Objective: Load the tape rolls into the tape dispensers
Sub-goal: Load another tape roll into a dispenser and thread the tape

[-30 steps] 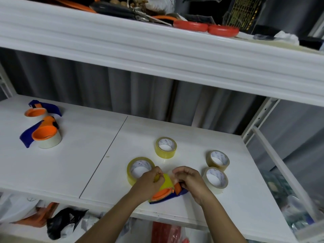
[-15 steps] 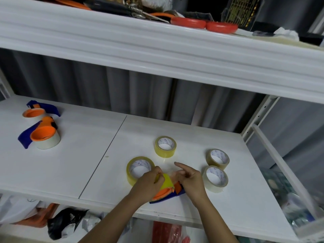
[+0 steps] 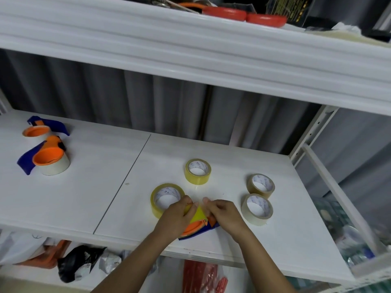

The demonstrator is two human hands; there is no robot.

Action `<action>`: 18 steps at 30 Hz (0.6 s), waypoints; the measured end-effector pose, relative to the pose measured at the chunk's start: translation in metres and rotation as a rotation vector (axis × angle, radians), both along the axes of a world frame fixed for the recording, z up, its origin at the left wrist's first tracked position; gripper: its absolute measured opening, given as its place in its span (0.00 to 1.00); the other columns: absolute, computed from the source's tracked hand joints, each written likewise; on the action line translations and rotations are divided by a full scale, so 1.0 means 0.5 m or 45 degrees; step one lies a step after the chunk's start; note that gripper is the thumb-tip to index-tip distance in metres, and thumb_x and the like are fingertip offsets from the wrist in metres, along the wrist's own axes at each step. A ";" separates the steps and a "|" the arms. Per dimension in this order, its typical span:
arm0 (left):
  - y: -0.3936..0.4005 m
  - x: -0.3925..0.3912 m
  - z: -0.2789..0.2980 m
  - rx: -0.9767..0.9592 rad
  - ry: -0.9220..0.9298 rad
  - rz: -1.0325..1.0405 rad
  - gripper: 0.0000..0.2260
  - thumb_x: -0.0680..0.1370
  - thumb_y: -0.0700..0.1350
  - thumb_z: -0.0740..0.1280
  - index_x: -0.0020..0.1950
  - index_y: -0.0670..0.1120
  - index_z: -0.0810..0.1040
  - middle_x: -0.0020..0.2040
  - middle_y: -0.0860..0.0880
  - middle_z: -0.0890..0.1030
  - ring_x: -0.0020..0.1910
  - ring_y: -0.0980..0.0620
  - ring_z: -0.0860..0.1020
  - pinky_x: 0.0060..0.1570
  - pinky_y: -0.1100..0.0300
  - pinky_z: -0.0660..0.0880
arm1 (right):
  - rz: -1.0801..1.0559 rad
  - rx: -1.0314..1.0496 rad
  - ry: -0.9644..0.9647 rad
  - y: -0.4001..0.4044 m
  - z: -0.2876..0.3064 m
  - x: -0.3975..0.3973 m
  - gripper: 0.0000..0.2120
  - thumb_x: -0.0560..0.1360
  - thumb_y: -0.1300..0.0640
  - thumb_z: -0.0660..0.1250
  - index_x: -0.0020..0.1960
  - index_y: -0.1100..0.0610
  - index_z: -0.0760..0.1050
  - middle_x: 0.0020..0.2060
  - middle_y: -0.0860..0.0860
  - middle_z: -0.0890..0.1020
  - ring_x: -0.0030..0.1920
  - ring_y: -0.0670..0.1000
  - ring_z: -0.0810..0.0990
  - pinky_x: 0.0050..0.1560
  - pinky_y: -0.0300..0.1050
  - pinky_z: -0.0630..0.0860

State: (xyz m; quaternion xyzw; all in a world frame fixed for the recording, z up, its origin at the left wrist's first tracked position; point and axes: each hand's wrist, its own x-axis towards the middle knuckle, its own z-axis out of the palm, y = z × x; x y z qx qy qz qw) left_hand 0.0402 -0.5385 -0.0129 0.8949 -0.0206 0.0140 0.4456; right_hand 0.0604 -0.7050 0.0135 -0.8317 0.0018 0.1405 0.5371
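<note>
An orange and blue tape dispenser with a yellow tape roll in it lies near the shelf's front edge. My left hand grips the roll and dispenser from the left. My right hand pinches at the roll's top from the right, fingertips almost meeting the left hand's. Loose rolls lie around: a large yellow one beside my left hand, a smaller yellow one behind, two brownish ones to the right. Two loaded dispensers rest at far left.
The white shelf board has a seam left of centre. An upper shelf overhangs, holding red-handled tools. Bags and packets lie below the front edge. A white upright post stands at the right.
My right hand's outstretched finger has curled back in, and the fingertips now pinch at the top of the yellow roll. The left hand has kept its grip.
</note>
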 end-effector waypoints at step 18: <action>0.004 0.003 -0.002 -0.063 0.075 0.025 0.12 0.78 0.58 0.60 0.47 0.50 0.74 0.44 0.46 0.80 0.44 0.53 0.78 0.46 0.57 0.76 | -0.361 -0.091 -0.234 0.000 -0.044 0.005 0.11 0.75 0.60 0.68 0.34 0.61 0.78 0.32 0.53 0.82 0.36 0.52 0.79 0.39 0.42 0.76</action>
